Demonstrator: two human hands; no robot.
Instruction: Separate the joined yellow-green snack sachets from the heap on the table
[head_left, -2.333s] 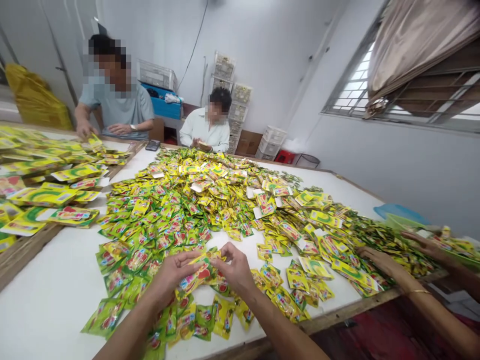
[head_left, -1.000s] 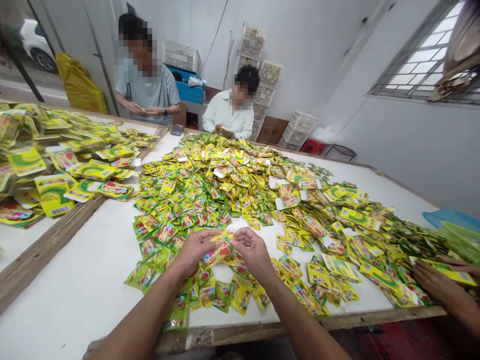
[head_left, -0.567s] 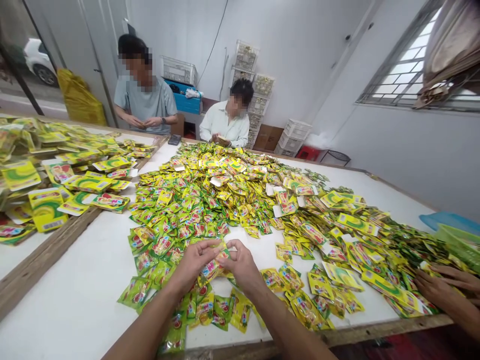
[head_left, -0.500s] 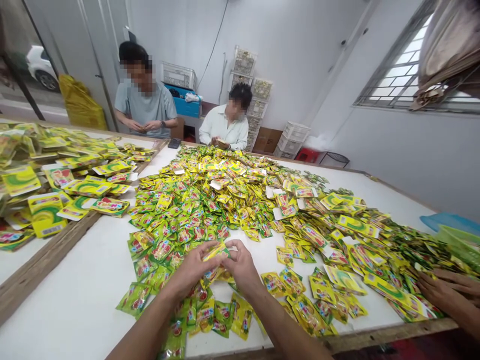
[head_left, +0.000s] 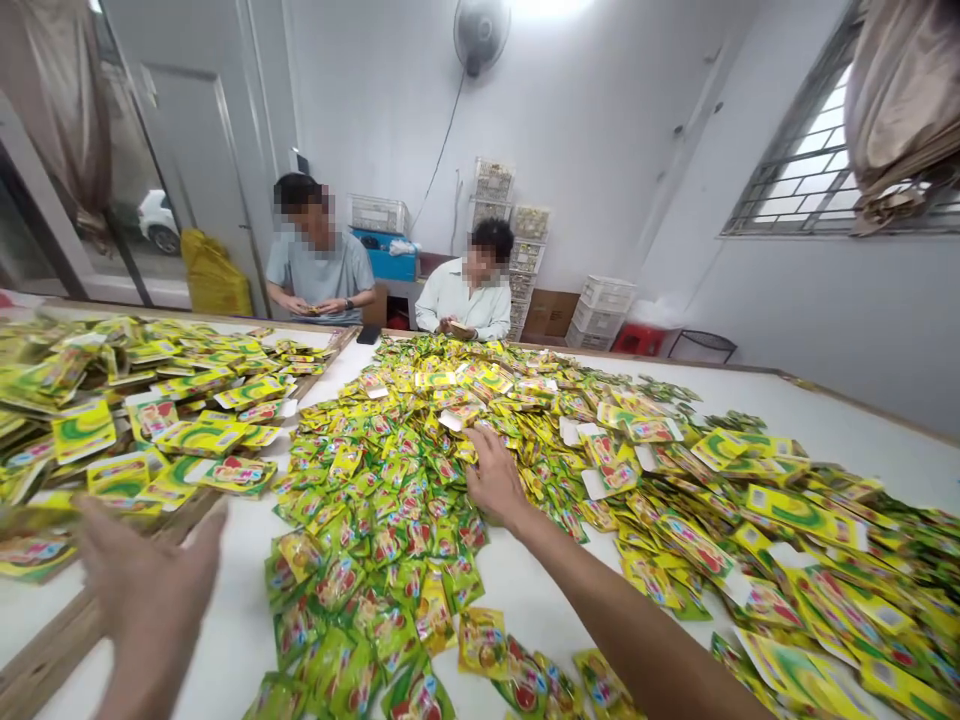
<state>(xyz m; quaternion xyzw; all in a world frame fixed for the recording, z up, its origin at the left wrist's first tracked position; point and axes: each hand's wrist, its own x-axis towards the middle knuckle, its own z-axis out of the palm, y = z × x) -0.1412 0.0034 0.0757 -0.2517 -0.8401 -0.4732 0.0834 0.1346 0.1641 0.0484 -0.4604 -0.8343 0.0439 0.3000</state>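
My left hand (head_left: 150,570) is open, fingers spread and slightly blurred, over the wooden divider (head_left: 52,655) beside a pile of yellow boxes (head_left: 217,436) on the left. Nothing is in it. Reaching into the middle of the table, my right hand (head_left: 491,475) touches the heap of small green and yellow packets (head_left: 390,480), close to a box with a white open flap (head_left: 459,416). Its fingers are bent over the heap, and whether they hold anything is hidden. More loose packets lie on the white tabletop (head_left: 244,600) between my arms.
Two people sit across the table, a light blue shirt (head_left: 319,270) and a white shirt (head_left: 465,295), both holding small items. A phone (head_left: 368,334) lies near the far edge. More boxes (head_left: 806,515) are heaped at right. Crates (head_left: 600,305) stand by the wall.
My hands have parted, and the yellow packet item they held is no longer in view between them. The left moved left and opened; the right moved forward to the heap. The view has tilted up.
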